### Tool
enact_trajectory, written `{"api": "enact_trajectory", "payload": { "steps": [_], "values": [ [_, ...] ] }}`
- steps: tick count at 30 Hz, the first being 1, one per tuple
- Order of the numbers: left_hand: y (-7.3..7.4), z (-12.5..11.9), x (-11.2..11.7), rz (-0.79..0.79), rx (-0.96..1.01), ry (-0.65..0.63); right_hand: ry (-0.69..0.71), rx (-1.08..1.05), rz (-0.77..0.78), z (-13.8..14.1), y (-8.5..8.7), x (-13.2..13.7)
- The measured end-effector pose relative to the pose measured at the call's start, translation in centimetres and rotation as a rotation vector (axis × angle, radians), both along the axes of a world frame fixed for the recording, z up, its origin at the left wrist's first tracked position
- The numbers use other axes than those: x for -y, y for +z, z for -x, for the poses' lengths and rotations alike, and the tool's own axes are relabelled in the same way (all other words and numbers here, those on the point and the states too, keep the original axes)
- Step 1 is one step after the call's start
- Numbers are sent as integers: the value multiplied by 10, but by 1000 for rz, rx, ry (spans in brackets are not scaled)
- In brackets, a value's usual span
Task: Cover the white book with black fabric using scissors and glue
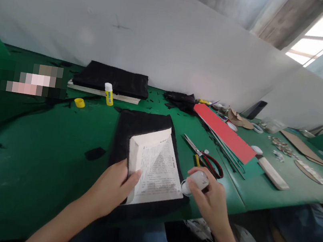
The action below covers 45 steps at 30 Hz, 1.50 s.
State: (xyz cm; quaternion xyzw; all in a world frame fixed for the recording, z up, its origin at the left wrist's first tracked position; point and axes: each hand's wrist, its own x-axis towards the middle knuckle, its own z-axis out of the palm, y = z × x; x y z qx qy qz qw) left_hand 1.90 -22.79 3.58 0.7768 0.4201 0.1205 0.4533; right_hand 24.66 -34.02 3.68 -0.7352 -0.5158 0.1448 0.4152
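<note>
A book (157,165) with printed text showing lies on a piece of black cloth (146,122) at the table's front edge. My left hand (116,187) grips the book at its left side, thumb on top and fingers partly hidden underneath. In my right hand (210,197) is a white rounded, bottle-like object (199,179), held beside the book's lower right corner; its exact kind is unclear. Scissors with red and black handles (211,163) lie just beyond that hand, partly over a small yellow item.
A yellow glue stick (109,96) stands uncapped-looking near a yellow cap (79,102). Behind it, black cloth (113,78) covers another book. Red card (223,130), a white bar-shaped object (273,174) and small craft pieces lie right. A white partition (132,31) borders the green table.
</note>
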Motion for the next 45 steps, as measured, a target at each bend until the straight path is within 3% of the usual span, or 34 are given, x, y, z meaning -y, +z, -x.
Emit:
{"api": "enact_trajectory", "payload": {
  "steps": [3,6,10,14,22,26,29,34,38,45],
  "values": [
    [-3,-1,0,-77,-39,-7,-47,-75,-40,-4,-2,-3],
    [-3,-2,-1,-132,-40,-18,-103,-308,-143,-11,-4,-12],
    [-2,-3,0,-154,-76,3,52,-763,-258,-15,-11,-34],
    [-2,-3,2,-239,-107,11,119,-1007,-203,-5,-23,-51],
    [3,5,-9,-311,-128,44,128,-1040,-189,14,-32,-69],
    [8,0,-15,-367,-174,25,108,-1041,-175,14,-28,-85],
    [9,-2,-23,-354,-165,-4,89,-1005,-253,6,-21,-90],
    [2,1,-43,-253,-59,-82,57,-942,-376,-12,-6,-78],
    [-4,3,-50,-151,50,-96,67,-905,-327,-24,0,-63],
    [0,1,-47,-158,19,-105,236,-556,-174,-39,-15,-52]
  ]
}}
